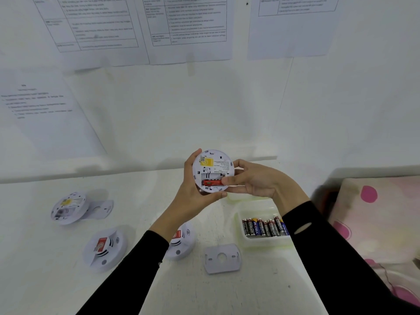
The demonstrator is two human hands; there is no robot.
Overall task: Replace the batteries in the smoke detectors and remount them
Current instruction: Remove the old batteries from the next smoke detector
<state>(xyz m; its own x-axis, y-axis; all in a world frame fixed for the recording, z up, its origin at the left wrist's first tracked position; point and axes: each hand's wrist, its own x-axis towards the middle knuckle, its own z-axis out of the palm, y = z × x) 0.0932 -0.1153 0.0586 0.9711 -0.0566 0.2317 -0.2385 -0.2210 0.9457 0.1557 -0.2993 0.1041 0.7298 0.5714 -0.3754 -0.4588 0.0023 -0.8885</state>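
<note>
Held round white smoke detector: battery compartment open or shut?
Open: a red cylindrical battery lies exposed in the round white detector; slot above it empty.

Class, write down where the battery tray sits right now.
Head view: the battery tray sits on the table's right side, just beyond the loose mounting plate, partly under the right sleeve.

I have the held detector [213,170] above the table [204,292], between left hand [193,192] and right hand [256,180]. Right: batteries [264,227] in a tray [261,244], a mounting plate [222,258] just left of it. Further left lie three detectors [104,247], the farthest overlapping a second plate [101,209]
</note>
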